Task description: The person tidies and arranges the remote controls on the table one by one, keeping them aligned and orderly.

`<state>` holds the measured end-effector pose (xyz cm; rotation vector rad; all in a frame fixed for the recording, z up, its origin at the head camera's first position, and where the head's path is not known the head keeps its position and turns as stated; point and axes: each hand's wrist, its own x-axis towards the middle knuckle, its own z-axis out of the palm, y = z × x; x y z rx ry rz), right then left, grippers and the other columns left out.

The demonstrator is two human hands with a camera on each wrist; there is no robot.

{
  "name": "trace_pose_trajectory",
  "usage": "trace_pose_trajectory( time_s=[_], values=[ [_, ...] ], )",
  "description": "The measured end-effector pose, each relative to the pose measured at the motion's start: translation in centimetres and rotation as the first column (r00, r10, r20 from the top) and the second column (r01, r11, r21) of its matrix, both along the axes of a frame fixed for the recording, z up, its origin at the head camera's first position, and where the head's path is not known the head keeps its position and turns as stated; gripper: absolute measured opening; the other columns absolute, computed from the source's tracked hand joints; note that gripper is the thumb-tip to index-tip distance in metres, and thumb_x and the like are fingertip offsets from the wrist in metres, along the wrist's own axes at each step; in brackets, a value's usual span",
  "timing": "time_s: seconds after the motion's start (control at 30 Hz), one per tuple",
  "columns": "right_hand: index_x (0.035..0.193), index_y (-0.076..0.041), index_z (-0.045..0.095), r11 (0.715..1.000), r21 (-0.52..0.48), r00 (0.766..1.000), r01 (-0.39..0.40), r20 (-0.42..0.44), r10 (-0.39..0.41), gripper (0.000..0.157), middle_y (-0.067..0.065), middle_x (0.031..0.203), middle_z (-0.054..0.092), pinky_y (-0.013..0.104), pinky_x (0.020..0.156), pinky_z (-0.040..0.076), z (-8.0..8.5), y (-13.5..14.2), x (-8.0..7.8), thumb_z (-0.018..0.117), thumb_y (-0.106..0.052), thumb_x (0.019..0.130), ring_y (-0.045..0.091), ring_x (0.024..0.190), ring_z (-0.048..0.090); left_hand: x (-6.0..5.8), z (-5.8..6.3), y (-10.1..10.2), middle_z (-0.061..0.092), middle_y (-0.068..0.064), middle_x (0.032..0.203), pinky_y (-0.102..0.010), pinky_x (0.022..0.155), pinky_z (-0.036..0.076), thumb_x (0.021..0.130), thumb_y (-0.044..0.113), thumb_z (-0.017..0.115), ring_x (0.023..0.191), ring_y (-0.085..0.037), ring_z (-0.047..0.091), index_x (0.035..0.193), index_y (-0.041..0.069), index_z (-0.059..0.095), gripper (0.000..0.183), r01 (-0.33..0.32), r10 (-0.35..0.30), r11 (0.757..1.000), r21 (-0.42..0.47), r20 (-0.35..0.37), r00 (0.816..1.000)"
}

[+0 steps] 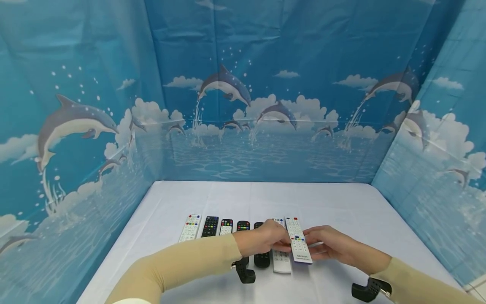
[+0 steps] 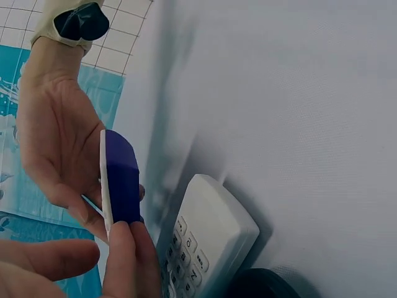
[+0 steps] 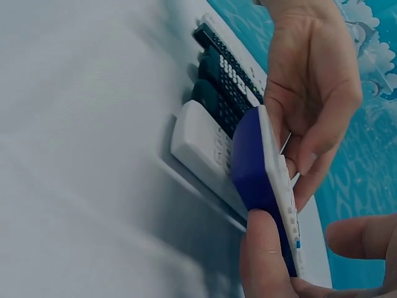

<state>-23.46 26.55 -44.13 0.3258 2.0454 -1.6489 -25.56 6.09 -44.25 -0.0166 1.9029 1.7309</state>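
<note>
A white remote control (image 1: pixel 298 242) with a blue back is held up at a tilt between the hands, its buttons facing up. My left hand (image 1: pixel 268 236) grips its left edge, with fingertips at the blue underside (image 2: pixel 123 180) in the left wrist view. At the right edge, my right hand (image 1: pixel 338 245) has its fingers curled against the blue back, while its thumb stands apart from the front in the right wrist view. Close beside and below, another white remote (image 1: pixel 282 262) lies on the table, partly covered by the left hand.
A row of several remotes extends left: a black one (image 1: pixel 262 260) partly behind the left hand, more dark ones, and a white one (image 1: pixel 190 228) at the far left. They lie on a white-covered table (image 1: pixel 334 202). Blue dolphin-printed curtains (image 1: pixel 265 152) enclose its back and sides.
</note>
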Motion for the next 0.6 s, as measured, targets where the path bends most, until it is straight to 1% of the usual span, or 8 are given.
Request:
trace_pose_trajectory(
  time_s=[0.07, 0.2, 0.3, 0.43, 0.6],
  values=[
    [0.143, 0.009, 0.044, 1.000, 0.004, 1.000, -0.002, 0.011, 0.002, 0.054, 0.021, 0.113, 0.065, 0.039, 0.076, 0.062, -0.20, 0.00, 0.11, 0.059, -0.010, 0.095, 0.028, 0.090, 0.069, -0.06, 0.02, 0.02, 0.068, -0.019, 0.087, -0.028, 0.068, 0.062, 0.085, -0.010, 0.067, 0.077, -0.028, 0.073, 0.094, -0.009, 0.068, 0.009, 0.005, -0.005, 1.000, -0.003, 0.024, 1.000],
    [0.144, 0.007, 0.044, 1.000, 0.008, 1.000, 0.003, 0.005, -0.003, 0.054, 0.020, 0.113, 0.064, 0.038, 0.075, 0.062, -0.43, 0.20, 0.18, 0.059, -0.011, 0.095, 0.028, 0.089, 0.068, -0.18, 0.24, 0.14, 0.068, -0.022, 0.088, -0.029, 0.068, 0.062, 0.085, -0.008, 0.067, 0.076, -0.031, 0.073, 0.100, -0.009, 0.064, 0.015, 0.000, 0.000, 1.000, 0.007, 0.061, 0.998],
    [0.144, 0.008, 0.043, 1.000, 0.004, 1.000, 0.001, -0.001, -0.001, 0.055, 0.020, 0.113, 0.064, 0.038, 0.075, 0.062, -0.47, 0.32, 0.21, 0.059, -0.011, 0.095, 0.028, 0.089, 0.068, -0.19, 0.38, 0.13, 0.068, -0.024, 0.089, -0.031, 0.068, 0.062, 0.086, -0.006, 0.065, 0.076, -0.033, 0.073, 0.109, -0.010, 0.061, 0.023, -0.001, 0.000, 1.000, 0.017, 0.079, 0.997],
    [0.145, 0.008, 0.042, 1.000, -0.006, 1.000, -0.006, 0.001, 0.006, 0.055, 0.021, 0.114, 0.063, 0.039, 0.076, 0.062, -0.48, 0.35, 0.39, 0.057, -0.009, 0.094, 0.028, 0.089, 0.068, -0.22, 0.38, 0.07, 0.067, -0.024, 0.089, -0.032, 0.069, 0.062, 0.088, -0.006, 0.064, 0.076, -0.034, 0.073, 0.119, -0.011, 0.057, 0.032, 0.000, -0.001, 1.000, 0.012, 0.085, 0.996],
    [0.145, 0.007, 0.041, 1.000, -0.008, 1.000, -0.010, 0.001, 0.010, 0.057, 0.021, 0.114, 0.063, 0.040, 0.076, 0.062, -0.54, 0.43, 0.68, 0.057, -0.007, 0.092, 0.028, 0.088, 0.068, -0.22, 0.37, 0.08, 0.067, -0.025, 0.089, -0.033, 0.071, 0.063, 0.089, -0.005, 0.063, 0.076, -0.036, 0.073, 0.137, -0.013, 0.045, 0.052, 0.013, -0.015, 1.000, 0.017, 0.099, 0.995]
  ],
)
